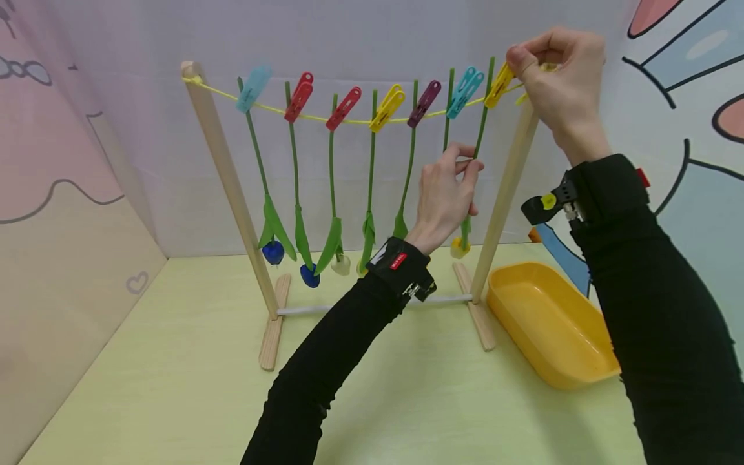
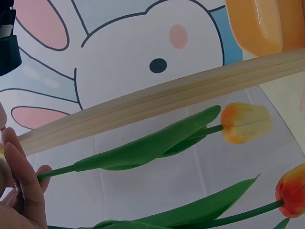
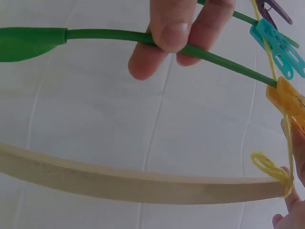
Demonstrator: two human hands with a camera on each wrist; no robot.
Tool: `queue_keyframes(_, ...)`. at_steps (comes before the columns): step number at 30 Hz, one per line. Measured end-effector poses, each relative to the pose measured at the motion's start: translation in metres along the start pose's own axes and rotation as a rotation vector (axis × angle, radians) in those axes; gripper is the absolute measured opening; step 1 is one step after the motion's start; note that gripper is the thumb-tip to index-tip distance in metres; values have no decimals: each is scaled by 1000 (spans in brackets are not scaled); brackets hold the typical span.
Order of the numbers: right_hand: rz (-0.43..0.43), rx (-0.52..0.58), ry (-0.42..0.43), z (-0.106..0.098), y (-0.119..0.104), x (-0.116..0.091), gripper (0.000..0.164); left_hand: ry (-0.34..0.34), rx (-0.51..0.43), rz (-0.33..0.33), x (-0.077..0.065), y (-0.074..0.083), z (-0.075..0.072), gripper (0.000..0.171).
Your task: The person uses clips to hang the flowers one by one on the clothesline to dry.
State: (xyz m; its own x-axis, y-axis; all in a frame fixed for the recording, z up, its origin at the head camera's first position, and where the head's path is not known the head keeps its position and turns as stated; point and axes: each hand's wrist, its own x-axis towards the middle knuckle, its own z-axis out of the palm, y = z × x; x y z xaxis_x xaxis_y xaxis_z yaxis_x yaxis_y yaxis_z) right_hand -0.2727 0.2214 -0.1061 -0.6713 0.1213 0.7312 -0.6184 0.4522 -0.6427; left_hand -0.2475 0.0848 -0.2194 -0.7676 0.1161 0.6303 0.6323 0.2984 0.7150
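A yellow-orange artificial tulip (image 2: 245, 123) hangs head down at the right end of a yellow string (image 1: 223, 94). My left hand (image 1: 444, 190) pinches its green stem (image 3: 224, 59) between thumb and fingers, below the string. Above, my right hand (image 1: 566, 87) grips a yellow clothespin (image 1: 498, 87), which sits over the string and the top of this stem. In the right wrist view the stem runs into the clothespin's jaws. Just left of it, a light blue clothespin (image 1: 465, 92) holds another stem, and a red-orange tulip (image 2: 291, 191) shows in the left wrist view.
Several more upside-down tulips hang from red, yellow, purple and blue clothespins, including a blue tulip (image 1: 272, 252). The string spans two wooden posts (image 1: 223, 174) joined by a white bar (image 1: 302, 310). A yellow tray (image 1: 546, 323) stands right of the rack on the pale table (image 1: 174, 361).
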Motion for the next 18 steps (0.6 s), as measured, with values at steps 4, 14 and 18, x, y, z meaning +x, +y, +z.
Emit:
queue_keyframes(4,-47,-59,5,0,3,-4,26,-4,-12,-14,-1,1,-3,31)
queue_keyframes(14,-210,-104,135,-6,12,-49,29,-46,13,88,-44,-8,-30,37)
queue_keyframes(18,-199,-80,123,-13,24,-91,28,-49,23,117,-73,-18,-48,28)
